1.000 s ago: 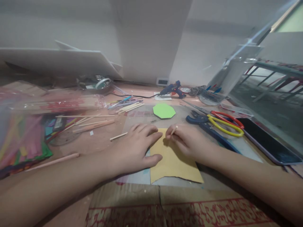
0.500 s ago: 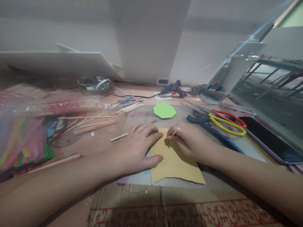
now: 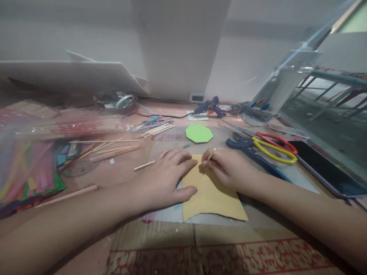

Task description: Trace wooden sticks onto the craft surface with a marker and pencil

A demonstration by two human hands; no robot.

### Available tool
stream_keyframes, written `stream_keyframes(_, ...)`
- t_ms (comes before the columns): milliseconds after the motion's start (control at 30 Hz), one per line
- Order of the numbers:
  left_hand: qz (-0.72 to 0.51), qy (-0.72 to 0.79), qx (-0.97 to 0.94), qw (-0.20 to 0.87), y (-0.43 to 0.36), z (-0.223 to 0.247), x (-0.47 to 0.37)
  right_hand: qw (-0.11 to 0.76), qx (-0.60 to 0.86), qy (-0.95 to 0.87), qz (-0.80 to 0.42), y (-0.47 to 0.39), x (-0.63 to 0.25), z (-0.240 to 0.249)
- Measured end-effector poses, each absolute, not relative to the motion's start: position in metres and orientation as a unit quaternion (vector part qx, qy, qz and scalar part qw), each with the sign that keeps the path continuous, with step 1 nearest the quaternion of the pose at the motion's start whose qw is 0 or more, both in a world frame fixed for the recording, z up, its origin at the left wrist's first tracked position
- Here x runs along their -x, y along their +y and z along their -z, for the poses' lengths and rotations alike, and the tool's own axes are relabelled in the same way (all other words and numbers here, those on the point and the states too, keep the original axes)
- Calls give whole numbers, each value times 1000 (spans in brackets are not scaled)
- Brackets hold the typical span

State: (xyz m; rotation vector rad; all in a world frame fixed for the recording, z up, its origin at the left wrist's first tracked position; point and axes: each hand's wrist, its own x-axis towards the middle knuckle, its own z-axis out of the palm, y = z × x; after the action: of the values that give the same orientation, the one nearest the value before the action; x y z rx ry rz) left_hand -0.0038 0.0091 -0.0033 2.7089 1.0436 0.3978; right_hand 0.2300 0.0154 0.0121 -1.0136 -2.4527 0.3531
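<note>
A piece of yellow card [image 3: 212, 201] with a wavy near edge lies on a pale sheet in front of me. My left hand [image 3: 169, 176] rests flat along the card's left side, thumb and fingers spread. Over its upper right part, my right hand [image 3: 225, 167] pinches a short thin wooden stick [image 3: 211, 154], whose top pokes out above the fingers. The stick's lower end is hidden by the fingers, so I cannot tell whether it touches the card. Just beyond the hands sits a green octagonal piece [image 3: 199, 133].
Right of my hands lie blue-handled pliers [image 3: 258, 162], scissors [image 3: 275, 149] with red and yellow handles and a phone [image 3: 329, 168]. A blue glue gun [image 3: 210, 107] stands at the back. Wooden sticks [image 3: 159, 130] and colourful strips [image 3: 37, 168] are scattered left.
The stick in my right hand has tipped more upright, with a slight turn of the fingers. My left hand stays in place on the card.
</note>
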Motion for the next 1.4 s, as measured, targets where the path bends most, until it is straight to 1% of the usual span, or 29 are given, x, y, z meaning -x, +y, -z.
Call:
stream_keyframes(100, -139, 347, -921, 110, 9, 4, 4, 220, 319, -906, -170, 15, -230, -11)
stream_keyframes(133, -140, 347, -921, 109, 9, 4, 4, 220, 330, -902, -170, 15, -230, -11)
stream_keyframes(233, -137, 351, -920, 108, 9, 4, 4, 227, 363, -892, -142, 18, -230, -11)
stream_keyframes(367, -136, 352, -919, 117, 8, 3, 4, 220, 329, -908, -141, 19, -230, -12)
stream_keyframes(500, -136, 353, -919, 111, 8, 2, 4, 235, 363, -893, -122, 15, -230, -12)
stream_keyframes(600, -138, 351, -919, 117, 8, 1, 3, 213, 329, -904, -172, 14, -228, -13)
stream_keyframes(633, -137, 351, -919, 118, 8, 1, 3, 206, 339, -900, -179, 15, -228, -13)
stream_keyframes(733, -132, 357, -917, 119, 8, 1, 3, 212, 439, -853, -185, 24, -229, -16)
stream_keyframes(767, -133, 359, -916, 120, 8, 1, 3, 228, 465, -828, -218, 28, -229, -17)
stream_keyframes(833, -141, 360, -914, 126, 8, 1, 3, 282, 471, -755, -360, 33, -230, -18)
stream_keyframes(900, -153, 360, -911, 133, 9, 2, 4, 348, 419, -647, -533, 34, -231, -19)
stream_keyframes(933, -159, 358, -910, 135, 9, 2, 4, 371, 385, -594, -601, 34, -232, -20)
stream_keyframes(1000, -171, 355, -909, 140, 10, 3, 5, 391, 326, -525, -682, 33, -232, -20)
stream_keyframes(1067, -196, 346, -907, 139, 12, 3, 5, 385, 293, -496, -721, 32, -231, -19)
stream_keyframes(1167, -273, 324, -896, 131, 13, 1, 4, 370, 276, -480, -747, 30, -229, -15)
stream_keyframes(1267, -331, 291, -891, 111, 13, -1, 5, 366, 280, -482, -745, 29, -226, -10)
stream_keyframes(1400, -346, 263, -894, 111, 11, -3, 7, 382, 285, -500, -723, 28, -224, -6)
